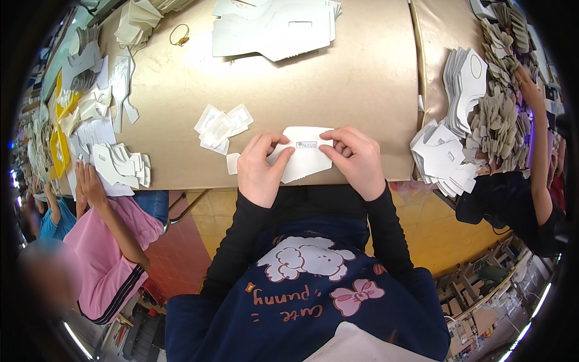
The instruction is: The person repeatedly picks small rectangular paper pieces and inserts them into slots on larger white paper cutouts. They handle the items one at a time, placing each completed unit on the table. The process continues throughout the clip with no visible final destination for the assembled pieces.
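Note:
Near the table's front edge, a flat white cut-out piece (306, 170) lies between my two hands. A small rectangular printed label (306, 145) sits on its upper part. My left hand (260, 169) is closed, thumb and forefinger at the label's left end, over the piece's left side. At the opposite end, my right hand (356, 158) pinches with thumb and forefinger by the label and the piece's right edge. A small white tab (233, 163) shows beside my left hand; whether it joins the piece is hidden. Beyond that lies a loose pile of small translucent label squares (216, 128).
Large white sheets (271, 30) lie at the table's far side, with a thin yellowish ring (179, 35) to their left. White cut pieces are stacked at left (123, 166) and right (443, 158). Co-workers sit at left (111, 247) and right (512, 205).

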A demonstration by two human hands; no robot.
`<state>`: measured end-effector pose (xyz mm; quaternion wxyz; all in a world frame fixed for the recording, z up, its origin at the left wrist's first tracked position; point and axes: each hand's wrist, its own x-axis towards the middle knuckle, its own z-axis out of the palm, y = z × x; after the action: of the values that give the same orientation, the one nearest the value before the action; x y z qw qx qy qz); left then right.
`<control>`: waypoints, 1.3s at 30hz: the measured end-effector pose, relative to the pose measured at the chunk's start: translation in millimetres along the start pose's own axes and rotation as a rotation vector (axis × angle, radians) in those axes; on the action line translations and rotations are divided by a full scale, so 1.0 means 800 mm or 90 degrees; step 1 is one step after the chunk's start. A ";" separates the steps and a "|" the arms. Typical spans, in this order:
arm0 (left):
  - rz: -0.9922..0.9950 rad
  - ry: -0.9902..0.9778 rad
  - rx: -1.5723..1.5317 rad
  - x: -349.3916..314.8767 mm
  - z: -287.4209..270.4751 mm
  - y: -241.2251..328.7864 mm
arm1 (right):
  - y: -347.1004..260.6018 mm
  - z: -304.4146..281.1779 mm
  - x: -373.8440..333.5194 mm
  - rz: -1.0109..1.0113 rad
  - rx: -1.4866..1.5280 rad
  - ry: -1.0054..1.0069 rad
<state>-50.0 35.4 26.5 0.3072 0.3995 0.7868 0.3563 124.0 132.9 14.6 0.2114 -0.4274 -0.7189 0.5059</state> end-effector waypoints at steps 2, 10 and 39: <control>0.002 0.000 -0.001 0.000 0.000 0.001 | 0.000 0.000 0.000 0.001 -0.001 -0.005; -0.001 -0.004 0.010 0.001 0.000 0.002 | -0.001 -0.002 0.001 -0.005 -0.005 -0.017; 0.018 0.002 0.051 0.002 0.002 0.005 | 0.000 0.001 0.001 -0.015 -0.009 -0.013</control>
<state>-47.8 38.8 29.0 0.2848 0.4224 0.7951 0.3291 122.7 133.3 14.2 0.2071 -0.4152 -0.7293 0.5028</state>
